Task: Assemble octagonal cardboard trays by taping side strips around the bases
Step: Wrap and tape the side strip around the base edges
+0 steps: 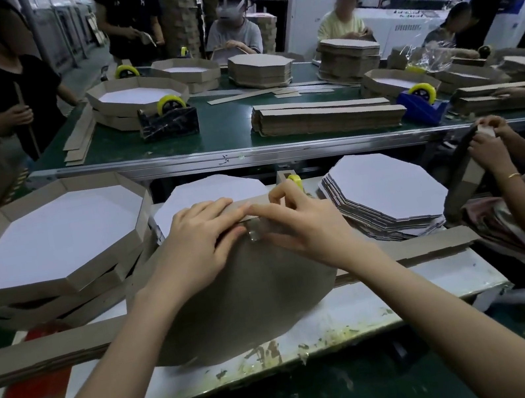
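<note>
On the left of the bench [393, 302], we see a stack of finished octagonal trays [52, 241], white inside with brown walls. Below it a long bundle of flat cardboard strips [37, 354] runs across the bench front. Our left hand [198, 240] comes next. Its grip is closed over the top edge of the side strip [268, 223], fingers curved across it and thumb below. The octagonal base [236, 300] stands tilted in front of us at the bench's middle, brown underside facing us, and the strip lies along its upper edge. A short piece of clear tape [253, 235] bridges strip and base between our two thumbs. Our right hand [296, 224] also grips the strip, with the forefinger stretched along its top to touch the left fingers and the thumb pressing beside the tape. Just behind that hand, a yellow tape roll [296, 180] peeks out. Further right sits a fanned stack of white-faced octagonal bases [388, 188]. At the far right, a neighbour's hands [488, 143] hold cardboard.
</note>
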Tool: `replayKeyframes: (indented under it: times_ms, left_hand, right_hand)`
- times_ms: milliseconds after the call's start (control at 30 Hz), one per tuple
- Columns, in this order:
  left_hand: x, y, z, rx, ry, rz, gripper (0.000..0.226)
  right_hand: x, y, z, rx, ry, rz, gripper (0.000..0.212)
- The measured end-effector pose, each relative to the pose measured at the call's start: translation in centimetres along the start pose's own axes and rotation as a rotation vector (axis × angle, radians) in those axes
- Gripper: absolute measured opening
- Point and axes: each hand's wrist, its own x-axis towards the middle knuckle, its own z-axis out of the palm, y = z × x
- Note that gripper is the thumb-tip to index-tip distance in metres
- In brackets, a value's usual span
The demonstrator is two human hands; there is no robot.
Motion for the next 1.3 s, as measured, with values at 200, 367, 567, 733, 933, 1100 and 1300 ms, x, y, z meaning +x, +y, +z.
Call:
replayKeyframes:
  times_ms: [200,367,567,733,933,1100,1300]
  left_hand:
    - [0.0,0.0,-0.2,-0.02,-0.023,-0.032,0.036]
    - [0.2,0.2,-0.3,-0.038,-0.039,-0.055,0.036]
    - [0.4,0.3,-0.4,-0.092,-0.046,-0.078,0.041]
    - [0.7,1.6,0.0,-0.158,0.129,-0.156,0.035]
    - [0.6,1.2,0.7,-0.084,0.156,-0.143,0.029]
    - [0.5,1.3,0.7,0.013,0.129,-0.103,0.039]
    - [-0.1,1.5,0.4,0.133,0.05,-0.123,0.074]
  right_hand:
    - [0.4,0.4,0.6,0.153,0.159,-0.056,0.014]
    - [0.0,-0.1,0.7,0.207,0.101,-0.019,0.015]
    - [0.7,-0.4,0.9,0.107,0.093,-0.09,0.022]
    - [0.6,-0.3,0.9,0.083,0.146,-0.143,0.019]
    - [-2.0,0.3,0.2,0.178,-0.099,-0.082,0.029]
    - [1.0,0.6,-1.0,0.389,0.184,0.42,0.019]
    - [2.4,0.9,-0.5,0.448,-0.193,0.506,0.04]
